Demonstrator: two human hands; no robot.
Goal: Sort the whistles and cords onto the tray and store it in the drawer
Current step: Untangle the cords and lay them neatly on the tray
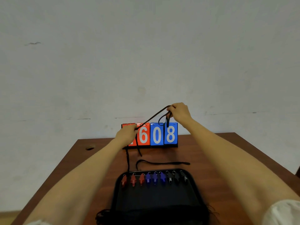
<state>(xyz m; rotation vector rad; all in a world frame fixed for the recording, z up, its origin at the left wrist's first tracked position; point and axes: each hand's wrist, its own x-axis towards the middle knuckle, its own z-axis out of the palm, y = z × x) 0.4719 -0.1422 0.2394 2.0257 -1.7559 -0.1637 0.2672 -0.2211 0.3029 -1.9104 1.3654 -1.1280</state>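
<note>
A black tray [155, 198] lies on the brown table near me. Along its far edge stands a row of whistles: three red [133, 180], three blue [155, 178] and three black [177, 177]. Both hands are raised above the table with a black cord [152, 117] stretched between them. My left hand [125, 133] pinches one part of it, and loose ends hang down from there to the tray. My right hand [179, 112] grips the other end higher up, a short loop dangling under it. Another black cord [162, 163] lies on the table just beyond the tray.
A flip scoreboard [156, 135] with red and blue number cards stands at the back of the table [219, 159], behind my hands. More dark cords [103, 215] bunch at the tray's near edge. A small hole [89, 148] marks the table's left side. A grey wall rises behind.
</note>
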